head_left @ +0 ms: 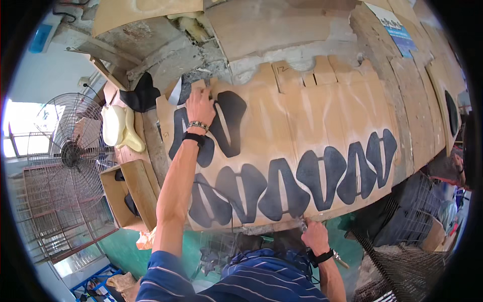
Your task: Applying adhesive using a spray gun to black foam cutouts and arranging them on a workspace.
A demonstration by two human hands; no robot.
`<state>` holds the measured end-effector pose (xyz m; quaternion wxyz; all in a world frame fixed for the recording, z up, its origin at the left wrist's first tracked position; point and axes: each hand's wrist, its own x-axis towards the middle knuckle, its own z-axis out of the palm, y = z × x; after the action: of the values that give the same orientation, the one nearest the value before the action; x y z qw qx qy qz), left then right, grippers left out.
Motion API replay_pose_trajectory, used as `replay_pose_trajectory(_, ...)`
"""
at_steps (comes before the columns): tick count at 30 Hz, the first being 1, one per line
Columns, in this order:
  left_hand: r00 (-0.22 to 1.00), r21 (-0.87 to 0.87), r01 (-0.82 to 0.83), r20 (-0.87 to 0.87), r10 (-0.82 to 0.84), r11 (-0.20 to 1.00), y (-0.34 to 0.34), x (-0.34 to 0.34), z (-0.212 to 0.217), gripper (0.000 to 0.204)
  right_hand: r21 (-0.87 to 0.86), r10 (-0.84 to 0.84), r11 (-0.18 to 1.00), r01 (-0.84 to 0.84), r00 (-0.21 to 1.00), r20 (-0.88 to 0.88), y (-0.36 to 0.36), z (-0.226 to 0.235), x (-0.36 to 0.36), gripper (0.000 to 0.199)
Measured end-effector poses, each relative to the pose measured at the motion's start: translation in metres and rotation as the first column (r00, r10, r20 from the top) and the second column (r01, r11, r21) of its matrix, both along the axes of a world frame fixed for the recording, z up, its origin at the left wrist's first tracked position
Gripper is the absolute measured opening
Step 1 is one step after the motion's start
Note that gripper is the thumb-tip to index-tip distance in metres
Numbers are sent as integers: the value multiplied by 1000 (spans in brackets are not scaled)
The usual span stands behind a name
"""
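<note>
My left hand [200, 106] reaches to the upper left of a cardboard sheet [282, 121]. Its bent fingers close on the top end of a black V-shaped piece [179, 133], which looks like a cut shoe upper. Beside that hand lies another such black piece [231, 113]. Along the near edge lies a row of several more, among them a black piece [284, 194] in the middle. Close to my body, just off the sheet's near edge, my right hand [316, 237] is wrapped round what looks like a spray gun [303, 225], mostly hidden by the fingers.
Left of the sheet are a wire-caged fan [71, 151], cream-coloured moulded forms [121, 128], a wooden box [131, 196] with dark pieces inside, and a loose black piece [141, 94]. A thin dark cord crosses the near-left pieces. Dark mesh [402, 274] stands at the lower right.
</note>
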<state>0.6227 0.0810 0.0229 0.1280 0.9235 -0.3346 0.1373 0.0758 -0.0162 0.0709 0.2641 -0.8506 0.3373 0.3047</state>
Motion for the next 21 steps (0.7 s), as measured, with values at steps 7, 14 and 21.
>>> replay_pose_trajectory(7, 987, 123, 102, -139, -85, 987, -27, 0, -7, 26, 8, -18, 1000, 18, 1000, 18, 0, -4, -5, 22)
replay_pose_trajectory(14, 988, -40, 113, -102, -116, 993, -25, -1, -4, 27, 19, 0, 1000, 1, 999, -37, 0, -2, 1, 27)
replay_pose_trajectory(21, 928, 229, 312, -282, -244, 922, 2, -50, 36, 35, 1, -10, 1000, 10, 1000, -3, -1, 0, 0, 25)
